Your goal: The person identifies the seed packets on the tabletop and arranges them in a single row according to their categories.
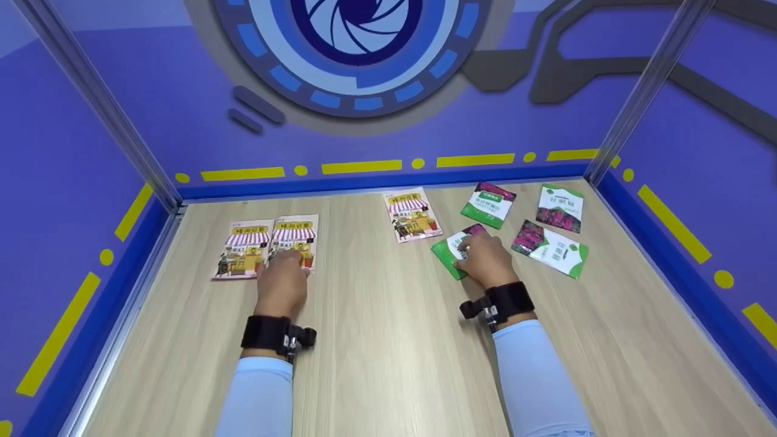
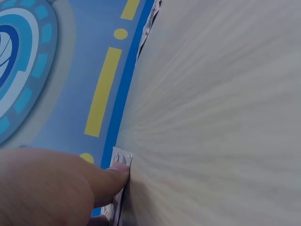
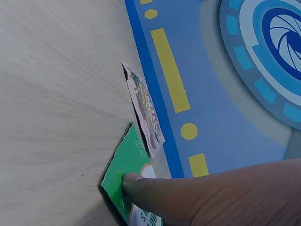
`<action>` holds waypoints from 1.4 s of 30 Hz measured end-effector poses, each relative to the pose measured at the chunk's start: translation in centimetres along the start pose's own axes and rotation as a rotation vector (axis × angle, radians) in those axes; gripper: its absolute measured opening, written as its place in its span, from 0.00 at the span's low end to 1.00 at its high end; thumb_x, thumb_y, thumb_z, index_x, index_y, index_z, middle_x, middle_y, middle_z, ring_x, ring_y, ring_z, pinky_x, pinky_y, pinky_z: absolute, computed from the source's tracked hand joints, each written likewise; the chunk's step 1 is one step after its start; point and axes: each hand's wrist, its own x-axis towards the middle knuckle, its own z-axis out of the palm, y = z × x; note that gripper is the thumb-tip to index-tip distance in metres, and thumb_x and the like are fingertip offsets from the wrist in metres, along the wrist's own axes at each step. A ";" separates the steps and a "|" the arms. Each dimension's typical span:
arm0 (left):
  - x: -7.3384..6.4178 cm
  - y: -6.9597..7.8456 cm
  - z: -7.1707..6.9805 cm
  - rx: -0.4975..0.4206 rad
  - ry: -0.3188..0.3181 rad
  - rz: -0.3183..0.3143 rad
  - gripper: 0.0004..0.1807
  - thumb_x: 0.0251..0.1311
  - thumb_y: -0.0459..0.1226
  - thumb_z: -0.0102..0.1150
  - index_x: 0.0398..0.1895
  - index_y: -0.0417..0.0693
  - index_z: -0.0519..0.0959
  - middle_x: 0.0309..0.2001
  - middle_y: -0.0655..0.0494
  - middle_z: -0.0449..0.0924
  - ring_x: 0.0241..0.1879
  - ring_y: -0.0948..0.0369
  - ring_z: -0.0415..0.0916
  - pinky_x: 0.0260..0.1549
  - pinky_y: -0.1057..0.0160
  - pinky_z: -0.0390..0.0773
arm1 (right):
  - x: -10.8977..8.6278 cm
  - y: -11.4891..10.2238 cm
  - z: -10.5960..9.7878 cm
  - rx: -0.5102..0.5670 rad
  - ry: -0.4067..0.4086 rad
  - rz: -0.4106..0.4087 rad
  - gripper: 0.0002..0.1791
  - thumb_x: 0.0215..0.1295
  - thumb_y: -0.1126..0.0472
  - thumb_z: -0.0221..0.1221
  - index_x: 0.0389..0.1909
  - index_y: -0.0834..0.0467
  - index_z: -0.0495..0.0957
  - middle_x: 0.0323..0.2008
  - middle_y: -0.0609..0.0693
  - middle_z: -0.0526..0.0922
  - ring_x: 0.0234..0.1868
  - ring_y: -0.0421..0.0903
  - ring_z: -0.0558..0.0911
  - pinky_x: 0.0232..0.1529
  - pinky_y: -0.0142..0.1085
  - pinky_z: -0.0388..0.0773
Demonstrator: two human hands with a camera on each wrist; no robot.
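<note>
Under my left hand (image 1: 283, 280) lies a pink packet (image 1: 296, 228) with a striped awning and shop picture; its lower part is covered by the fingers. Thumb and fingers grip its sides, and in the left wrist view the thumb (image 2: 110, 184) lies along its edge. A matching pink packet (image 1: 241, 250) lies against it on the left. My right hand (image 1: 485, 260) holds a green-and-white packet (image 1: 448, 254) with a magenta flower picture, seed-packet-like. In the right wrist view the thumb (image 3: 155, 188) presses on the packet's green end (image 3: 123, 162). The other fingers are hidden there.
A third pink packet (image 1: 413, 215) lies near the back edge. Several more green-and-white packets lie at the right: one at the back (image 1: 488, 205), one in the corner (image 1: 559, 207), one nearer (image 1: 551, 249). Blue walls (image 1: 388, 142) enclose the wooden tabletop (image 1: 388, 340).
</note>
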 end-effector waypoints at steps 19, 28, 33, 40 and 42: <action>-0.1 -0.2 -0.5 -0.003 -0.011 0.015 0.32 0.86 0.42 0.58 0.84 0.34 0.70 0.86 0.30 0.64 0.87 0.32 0.61 0.85 0.23 0.55 | 0.1 -0.4 0.0 -0.004 0.010 0.003 0.22 0.67 0.55 0.80 0.57 0.61 0.91 0.59 0.64 0.89 0.59 0.67 0.85 0.54 0.62 0.87; -0.2 0.0 -0.9 -0.041 0.013 0.052 0.35 0.74 0.40 0.75 0.80 0.37 0.77 0.80 0.32 0.72 0.82 0.34 0.67 0.82 0.30 0.65 | -0.1 -0.4 -0.2 -0.012 0.003 0.008 0.21 0.68 0.56 0.79 0.57 0.62 0.91 0.59 0.65 0.87 0.59 0.66 0.84 0.54 0.62 0.86; -0.1 0.1 -0.7 -0.024 0.036 0.062 0.34 0.70 0.40 0.79 0.76 0.37 0.81 0.78 0.31 0.75 0.79 0.33 0.71 0.78 0.30 0.69 | -0.3 -0.8 -0.3 -0.035 0.048 -0.011 0.19 0.68 0.58 0.78 0.55 0.65 0.91 0.58 0.66 0.87 0.60 0.68 0.83 0.57 0.70 0.84; -0.2 0.4 -0.5 -0.023 0.041 0.040 0.33 0.70 0.38 0.79 0.75 0.37 0.81 0.76 0.31 0.77 0.78 0.33 0.73 0.79 0.29 0.69 | 0.0 -3.0 0.5 -0.044 0.094 -0.128 0.20 0.74 0.54 0.74 0.59 0.62 0.92 0.69 0.64 0.84 0.73 0.67 0.81 0.71 0.68 0.81; -0.3 0.6 -0.5 -0.029 0.047 0.040 0.32 0.70 0.37 0.79 0.75 0.37 0.81 0.74 0.32 0.79 0.76 0.34 0.74 0.77 0.30 0.70 | 0.3 -3.9 1.0 -0.068 0.061 -0.174 0.23 0.76 0.51 0.73 0.63 0.61 0.90 0.75 0.64 0.81 0.78 0.67 0.79 0.76 0.68 0.78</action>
